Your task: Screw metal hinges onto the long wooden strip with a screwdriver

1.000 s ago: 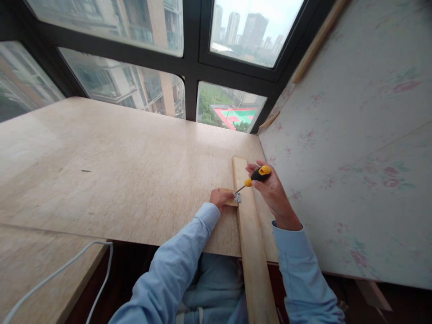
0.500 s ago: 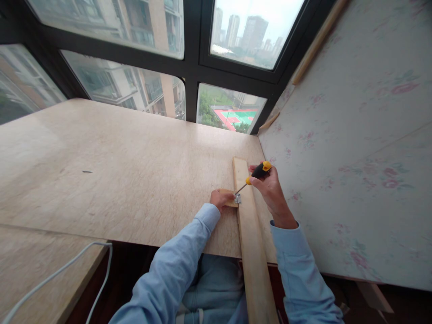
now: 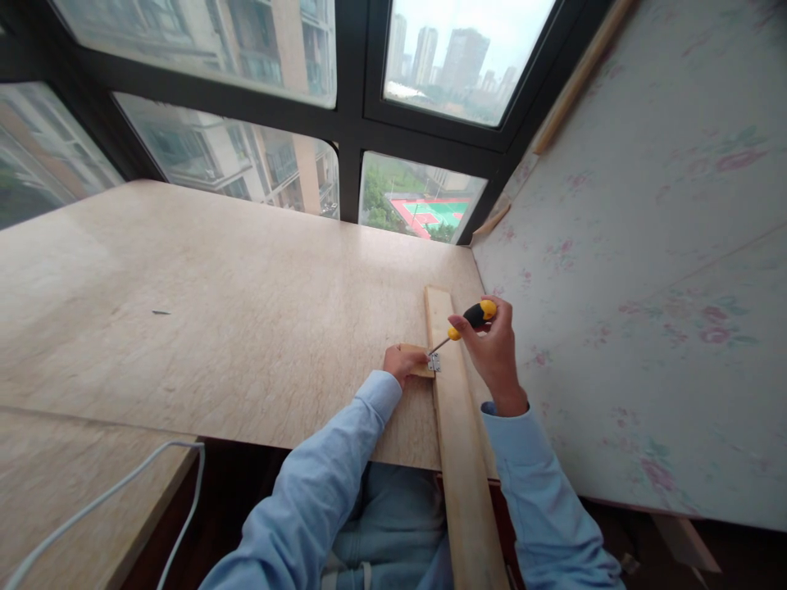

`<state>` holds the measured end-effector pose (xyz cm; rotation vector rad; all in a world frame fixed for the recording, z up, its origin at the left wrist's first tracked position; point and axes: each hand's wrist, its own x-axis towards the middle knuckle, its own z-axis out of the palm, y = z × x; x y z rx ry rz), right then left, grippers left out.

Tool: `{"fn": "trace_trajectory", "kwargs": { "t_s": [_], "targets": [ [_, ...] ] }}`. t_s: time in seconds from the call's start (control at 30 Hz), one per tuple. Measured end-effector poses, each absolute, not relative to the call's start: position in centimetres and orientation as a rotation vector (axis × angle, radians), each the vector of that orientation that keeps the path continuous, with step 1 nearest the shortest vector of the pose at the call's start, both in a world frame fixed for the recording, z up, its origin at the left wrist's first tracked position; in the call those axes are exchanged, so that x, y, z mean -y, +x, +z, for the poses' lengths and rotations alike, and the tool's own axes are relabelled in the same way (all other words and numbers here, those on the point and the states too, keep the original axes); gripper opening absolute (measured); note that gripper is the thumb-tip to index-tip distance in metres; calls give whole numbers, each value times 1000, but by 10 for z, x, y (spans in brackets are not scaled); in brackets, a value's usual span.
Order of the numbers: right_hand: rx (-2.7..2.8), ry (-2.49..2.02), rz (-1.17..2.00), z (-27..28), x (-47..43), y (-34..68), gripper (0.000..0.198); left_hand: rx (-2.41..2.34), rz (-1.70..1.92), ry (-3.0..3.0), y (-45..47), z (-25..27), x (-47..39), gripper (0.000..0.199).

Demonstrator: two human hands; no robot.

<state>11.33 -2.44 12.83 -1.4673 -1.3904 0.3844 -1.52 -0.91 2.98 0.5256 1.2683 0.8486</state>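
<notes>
My right hand (image 3: 496, 348) grips a black and yellow screwdriver (image 3: 476, 315), its shaft slanting down to the left. The tip meets the left side of a small metal hinge (image 3: 434, 362). That hinge bridges a long wooden board (image 3: 456, 410) and a short wood piece (image 3: 420, 370) butted against the board's left edge. My left hand (image 3: 402, 361) is closed on the short piece, fingertips close to the screwdriver tip. Any screw under the tip is too small to make out.
The board lies on a beige stone-patterned sill (image 3: 246, 311) and juts over its front edge toward my lap. A small dark sliver (image 3: 161, 312) rests on the sill at left. A white cable (image 3: 116, 492) loops at lower left. Floral wallpaper (image 3: 664, 311) bounds the right side.
My right hand has turned around the screwdriver handle, with the wrist moving slightly left and the thumb shifting up along the handle. My left hand and the wood stay in place.
</notes>
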Motion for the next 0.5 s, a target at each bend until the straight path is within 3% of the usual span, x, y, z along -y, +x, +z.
{"fn": "trace_trajectory", "kwargs": {
  "t_s": [0.13, 0.27, 0.37, 0.5],
  "targets": [
    [1356, -1184, 736, 126, 24, 117, 64, -1280, 825, 573, -15, 30, 9, 34],
    [1393, -1097, 869, 131, 29, 122, 59, -1301, 804, 578, -15, 31, 9, 37],
    [1459, -1194, 757, 137, 33, 122, 46, -1291, 822, 561, -15, 32, 9, 32],
    [1418, -1517, 351, 136, 32, 119, 52, -1278, 860, 533, -15, 29, 10, 30]
  ]
}}
